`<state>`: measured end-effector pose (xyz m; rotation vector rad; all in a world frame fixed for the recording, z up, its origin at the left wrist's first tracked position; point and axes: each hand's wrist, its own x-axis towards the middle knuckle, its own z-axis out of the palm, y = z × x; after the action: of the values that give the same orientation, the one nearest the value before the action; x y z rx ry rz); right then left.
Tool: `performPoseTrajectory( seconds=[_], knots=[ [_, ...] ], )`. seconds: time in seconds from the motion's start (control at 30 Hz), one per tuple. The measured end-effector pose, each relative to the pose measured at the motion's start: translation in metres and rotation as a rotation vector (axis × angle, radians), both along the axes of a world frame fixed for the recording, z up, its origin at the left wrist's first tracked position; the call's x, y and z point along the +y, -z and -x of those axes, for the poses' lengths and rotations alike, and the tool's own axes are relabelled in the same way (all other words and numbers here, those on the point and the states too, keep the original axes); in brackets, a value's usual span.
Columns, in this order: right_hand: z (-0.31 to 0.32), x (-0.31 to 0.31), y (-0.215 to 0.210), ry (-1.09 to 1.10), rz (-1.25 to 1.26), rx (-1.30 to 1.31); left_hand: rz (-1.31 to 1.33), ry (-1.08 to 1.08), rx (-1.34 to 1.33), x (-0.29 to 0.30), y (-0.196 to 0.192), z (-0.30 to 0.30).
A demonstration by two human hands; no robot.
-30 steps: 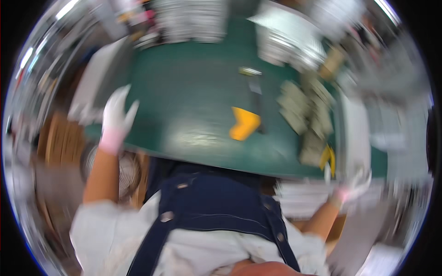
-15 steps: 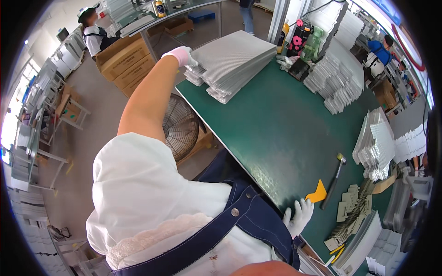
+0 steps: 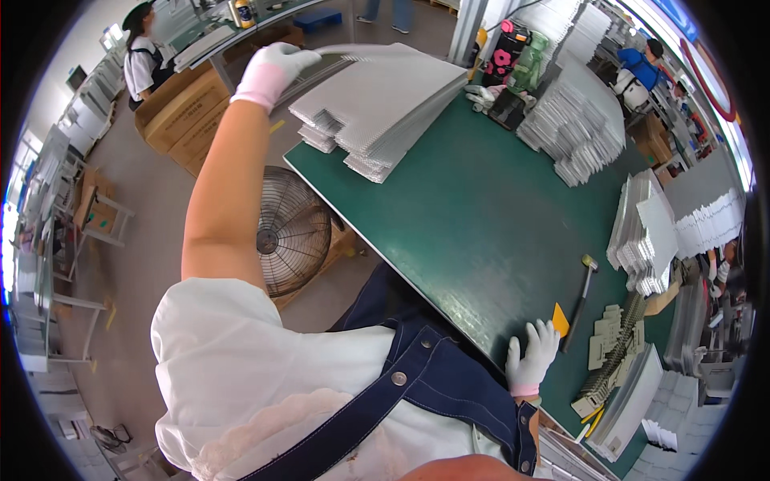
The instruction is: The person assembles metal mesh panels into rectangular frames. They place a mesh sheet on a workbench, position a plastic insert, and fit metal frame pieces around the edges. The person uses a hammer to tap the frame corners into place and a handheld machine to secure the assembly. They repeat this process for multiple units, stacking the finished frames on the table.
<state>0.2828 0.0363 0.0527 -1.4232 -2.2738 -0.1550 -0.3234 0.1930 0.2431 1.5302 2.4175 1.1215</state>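
Note:
My gloved left hand (image 3: 277, 70) is raised at the far left corner of the stack of perforated metal sheets (image 3: 381, 96). Its fingers pinch the edge of a thin sheet (image 3: 373, 51), seen nearly edge-on and lifted at this side above the others. Low on the right, my right hand (image 3: 532, 353), also gloved, hovers over or rests on the green tabletop (image 3: 449, 232); which of these I cannot tell. Its fingers are spread and hold nothing. Just beyond the fingertips lies a yellow scraper (image 3: 560, 321), partly covered by them. A hammer (image 3: 581, 301) with a dark handle lies beside it.
More stacked sheets (image 3: 573, 124) stand at the back right, and another pile (image 3: 644, 236) at the right edge. Grey toothed metal parts (image 3: 613, 353) lie near the hammer. A floor fan (image 3: 293, 232) stands left of the table, with cardboard boxes (image 3: 186, 116) beyond it.
My left hand has risen and moved left, lifting the edge of a sheet off the stack. My right hand has shifted slightly up to the scraper and now covers part of it.

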Motion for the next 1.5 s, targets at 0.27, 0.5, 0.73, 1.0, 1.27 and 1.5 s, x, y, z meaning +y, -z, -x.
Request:
performPoseTrajectory(
  seconds=[0.27, 0.5, 0.73, 1.0, 1.27, 1.5],
  knots=[
    [-0.038, 0.03, 0.012, 0.255, 0.064, -0.04, -0.071, 0.593, 0.229, -0.072, 0.066, -0.215],
    [0.001, 0.035, -0.001, 0.001, 0.154, 0.092, 0.459, 0.964, 0.626, -0.08, 0.132, -0.326],
    [0.009, 0.037, -0.015, -0.036, 0.231, 0.006, -0.169, 0.682, 0.286, 0.147, 0.056, -0.34],
    [-0.005, 0.043, 0.001, -0.057, 0.277, 0.057, 0.047, 0.335, 0.17, 0.327, -0.024, -0.381],
    [-0.009, 0.047, 0.018, -0.035, 0.24, 0.071, 0.198, 0.28, 0.455, 0.329, -0.03, -0.411],
    [-0.009, 0.048, 0.012, -0.051, 0.289, 0.093, -0.459, 0.377, 0.324, 0.35, -0.04, -0.398]
  ],
)
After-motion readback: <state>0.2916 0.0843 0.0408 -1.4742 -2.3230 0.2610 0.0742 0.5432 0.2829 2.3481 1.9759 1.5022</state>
